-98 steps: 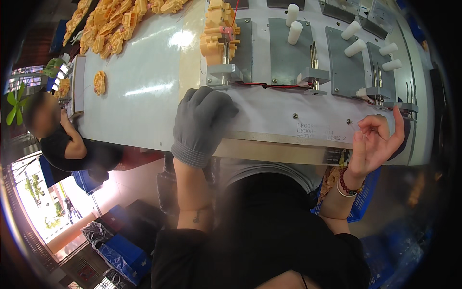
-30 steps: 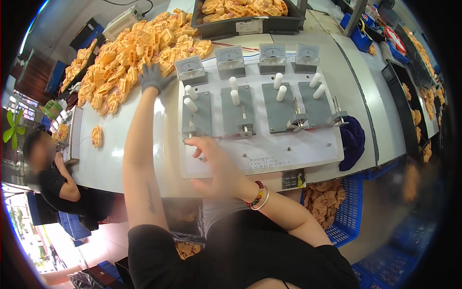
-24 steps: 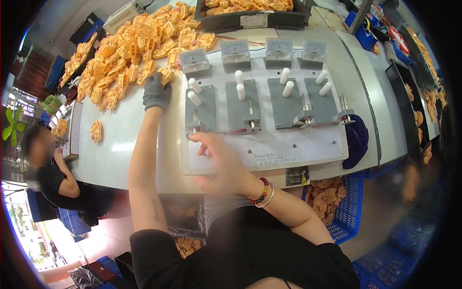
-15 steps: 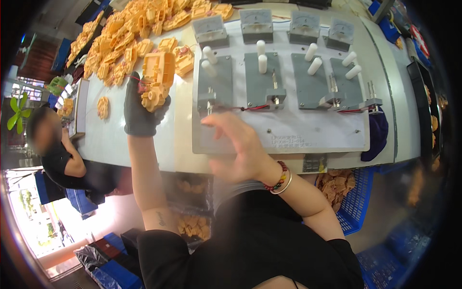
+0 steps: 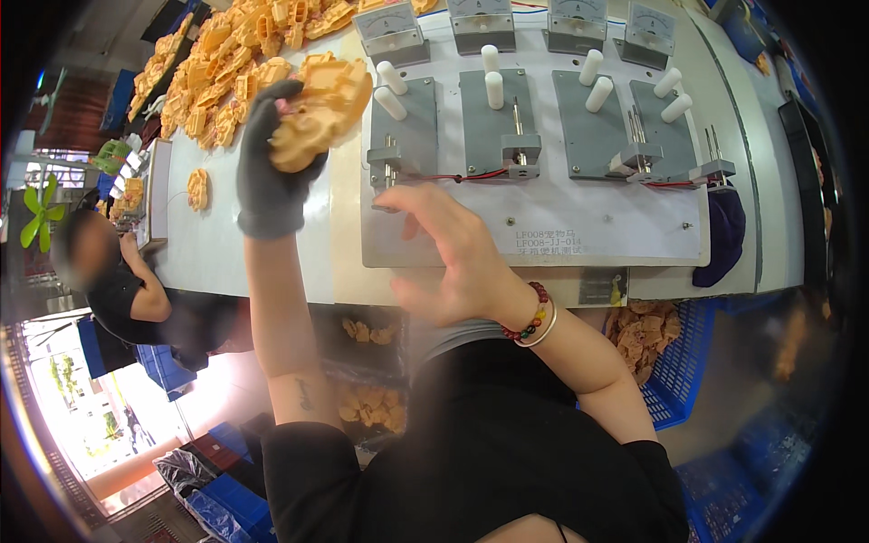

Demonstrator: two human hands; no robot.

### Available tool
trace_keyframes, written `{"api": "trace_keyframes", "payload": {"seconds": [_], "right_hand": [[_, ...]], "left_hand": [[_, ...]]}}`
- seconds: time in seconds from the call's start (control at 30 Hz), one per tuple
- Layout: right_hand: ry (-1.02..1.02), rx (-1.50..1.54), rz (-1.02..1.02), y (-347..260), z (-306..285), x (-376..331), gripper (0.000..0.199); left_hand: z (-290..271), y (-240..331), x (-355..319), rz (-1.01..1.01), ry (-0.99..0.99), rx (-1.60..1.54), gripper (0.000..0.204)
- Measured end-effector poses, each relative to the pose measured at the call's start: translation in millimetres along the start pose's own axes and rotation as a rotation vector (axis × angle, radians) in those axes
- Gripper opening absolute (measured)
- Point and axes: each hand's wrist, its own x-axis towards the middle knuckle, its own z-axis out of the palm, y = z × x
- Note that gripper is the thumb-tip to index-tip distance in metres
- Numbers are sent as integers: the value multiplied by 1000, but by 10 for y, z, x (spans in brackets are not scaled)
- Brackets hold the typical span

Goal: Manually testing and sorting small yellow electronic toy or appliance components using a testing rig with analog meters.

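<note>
My left hand [image 5: 270, 185], in a dark grey glove, is closed around an orange moulded plastic housing [image 5: 328, 101]. The housing is tilted up to the right and slightly blurred. My right hand [image 5: 462, 258] is bare, with fingers and thumb apart and nothing visible in it. Its fingertips are close to the leftmost metal pin block [image 5: 384, 167] of a test fixture; whether they touch it I cannot tell. The fixture's white board [image 5: 444, 237] carries several grey plates [image 5: 493, 136] with white pegs [image 5: 493, 90]. Red and black wires [image 5: 471, 176] run between the pin blocks.
Behind the plates stand several analog meters [image 5: 480, 23]. A heap of orange housings [image 5: 213, 81] covers the back left, and one lone housing [image 5: 197, 190] lies nearer. At right are a dark purple cloth [image 5: 724, 237] and a blue crate [image 5: 683, 371] below. Another person [image 5: 118, 271] sits at left.
The housing in my left hand has turned from upright to leaning right. My right hand stays by the leftmost pin block, fingers still apart. The whole view has shifted slightly.
</note>
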Motion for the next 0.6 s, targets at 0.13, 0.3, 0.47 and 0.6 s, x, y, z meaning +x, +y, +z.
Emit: {"api": "trace_keyframes", "payload": {"seconds": [0.13,0.3,0.47,0.6], "right_hand": [[5,13,-33,-1,37,10,62],[20,11,-34,11,15,5,63],[11,-11,3,-4,-4,30,65],[-10,-34,226,-150,-134,-76,65]], "left_hand": [[167,36,216,457,-80,984,21],[569,180,250,271,-320,1398,30],[334,119,383,71,-618,1154,41],[-238,-3,829,49,-254,806,38]]}}
